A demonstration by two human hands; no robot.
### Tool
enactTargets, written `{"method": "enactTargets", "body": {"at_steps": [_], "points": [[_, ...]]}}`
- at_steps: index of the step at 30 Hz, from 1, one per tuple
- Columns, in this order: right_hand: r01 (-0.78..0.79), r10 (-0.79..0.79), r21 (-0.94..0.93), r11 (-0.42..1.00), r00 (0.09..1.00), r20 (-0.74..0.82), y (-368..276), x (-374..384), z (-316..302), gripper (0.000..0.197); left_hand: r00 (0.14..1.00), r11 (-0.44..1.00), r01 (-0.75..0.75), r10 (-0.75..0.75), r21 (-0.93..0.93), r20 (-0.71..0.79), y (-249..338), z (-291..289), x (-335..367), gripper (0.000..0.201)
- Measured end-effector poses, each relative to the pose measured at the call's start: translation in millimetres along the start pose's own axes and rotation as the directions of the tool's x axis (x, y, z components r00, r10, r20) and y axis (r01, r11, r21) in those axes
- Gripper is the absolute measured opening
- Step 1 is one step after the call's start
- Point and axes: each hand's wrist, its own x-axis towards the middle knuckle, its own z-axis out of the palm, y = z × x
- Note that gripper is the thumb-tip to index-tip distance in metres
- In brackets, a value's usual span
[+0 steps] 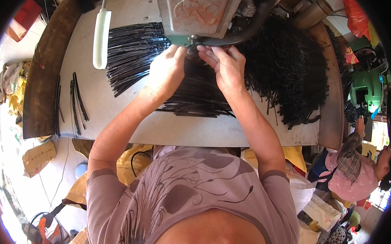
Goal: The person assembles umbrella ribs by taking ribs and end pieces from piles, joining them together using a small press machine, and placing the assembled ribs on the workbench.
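Looks like a thin black strip (193,46) is being lined up between the fingertips of the left hand (167,72) and right hand (229,67). Fingers are being held narrow; a firm pinch can't be told. Steady alignment is probably being called for next. Above the fingers, space is being crowded by the machine head (198,13); they're being flanked by a strip bundle (132,54) left, a black heap (292,68) right.

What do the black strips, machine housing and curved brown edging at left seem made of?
Black strips: perhaps plastic or coated metal, glossy; bright highlights run along them.
Machine housing: likely painted metal, worn; reddish, rust-like patches show.
Brown edging: wood or rusted metal; its dull, mottled surface leaves it open.
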Motion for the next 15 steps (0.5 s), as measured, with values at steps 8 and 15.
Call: {"method": "enactTargets", "body": {"at_steps": [8,15], "points": [[-0.297,0.278,0.093,0.95,0.944,0.177,-12.9,-5.1,-14.1,0.011,0.513,-0.074,0.748,-0.565,-0.659,0.646,16.9,-18.6,12.7,0.015],[-0.27,0.272,-0.035,0.962,0.958,0.095,-47.4,-22.6,-37.2,0.012,0.545,-0.422,0.573,-0.444,-0.702,0.711,50.0,-7.4,-5.2,0.009]]}}
